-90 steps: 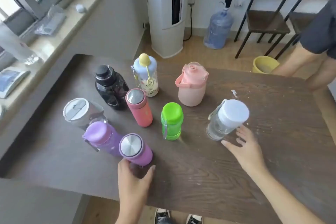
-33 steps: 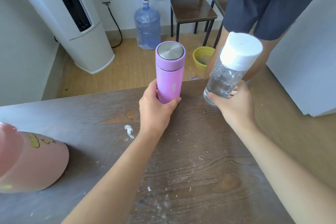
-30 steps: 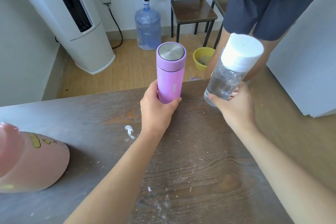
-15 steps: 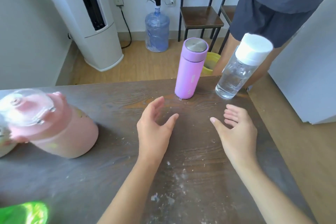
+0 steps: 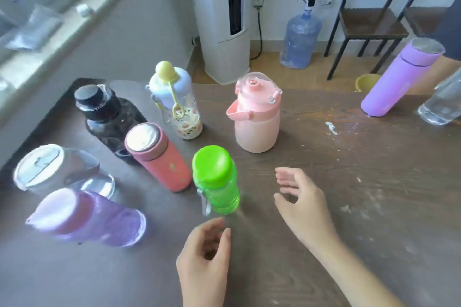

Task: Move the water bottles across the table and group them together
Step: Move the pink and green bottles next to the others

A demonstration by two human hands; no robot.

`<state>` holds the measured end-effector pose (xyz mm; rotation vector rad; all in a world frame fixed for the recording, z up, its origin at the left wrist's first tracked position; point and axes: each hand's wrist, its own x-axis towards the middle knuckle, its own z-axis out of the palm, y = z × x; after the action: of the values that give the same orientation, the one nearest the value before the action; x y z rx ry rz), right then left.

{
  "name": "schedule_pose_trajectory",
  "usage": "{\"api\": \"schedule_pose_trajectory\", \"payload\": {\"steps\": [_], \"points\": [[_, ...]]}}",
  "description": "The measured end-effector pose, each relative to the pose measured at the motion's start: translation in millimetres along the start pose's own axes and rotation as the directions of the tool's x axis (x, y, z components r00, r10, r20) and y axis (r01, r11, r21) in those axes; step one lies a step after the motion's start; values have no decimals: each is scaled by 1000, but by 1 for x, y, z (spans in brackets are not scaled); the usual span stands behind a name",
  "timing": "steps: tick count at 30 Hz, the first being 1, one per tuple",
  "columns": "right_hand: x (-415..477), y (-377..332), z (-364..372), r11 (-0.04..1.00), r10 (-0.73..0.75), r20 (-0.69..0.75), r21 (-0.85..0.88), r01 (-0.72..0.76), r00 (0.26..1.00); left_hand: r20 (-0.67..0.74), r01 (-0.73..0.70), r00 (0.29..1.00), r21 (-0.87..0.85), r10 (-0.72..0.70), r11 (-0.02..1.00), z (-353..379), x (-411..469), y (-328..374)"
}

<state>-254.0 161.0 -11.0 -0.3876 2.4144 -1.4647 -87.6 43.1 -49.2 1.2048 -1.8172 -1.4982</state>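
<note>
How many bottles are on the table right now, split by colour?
Purple: 2, flask far right, translucent bottle near left
Clear: 2, grey-lidded left, another cut off at the right edge
Black: 1
Coral: 1
Green: 1
Pink: 1
Light blue with yellow knob: 1
Total: 9

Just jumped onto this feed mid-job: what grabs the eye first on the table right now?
The bright green bottle stands nearest, with the left hand just below it and the right hand beside it, both empty. Behind it sits the big pink jug among the cluster of bottles on the left. Far right, a purple flask and clear bottle stand apart at the table edge.
</note>
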Motion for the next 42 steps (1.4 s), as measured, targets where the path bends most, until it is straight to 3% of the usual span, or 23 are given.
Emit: {"api": "schedule_pose_trajectory", "payload": {"steps": [3, 6, 13, 22, 30, 42], "points": [[-16, -5, 34, 999, 19, 193, -44, -11, 981, -143, 7, 990, 11, -5, 1000, -45, 15, -11], [-28, -10, 57, 997, -51, 247, -42, 63, 968, -260, -9, 965, 8, 11, 1000, -69, 33, -11], [-21, -18, 83, 995, -101, 140, -10, 103, 985, -152, -136, 978, 61, 144, 989, -31, 74, 18], [-12, -13, 85, 986, -163, 28, -33, 164, 986, -291, -102, 952, -3, 97, 995, -9, 117, 31], [6, 22, -3, 991, -110, -151, -87, 98, 982, -95, -128, 988, -41, 123, 991, 31, 62, 27], [24, 113, -216, 985, 76, -467, -100, -137, 881, 264, -222, 936, -75, 234, 972, 242, -18, 90]]}}
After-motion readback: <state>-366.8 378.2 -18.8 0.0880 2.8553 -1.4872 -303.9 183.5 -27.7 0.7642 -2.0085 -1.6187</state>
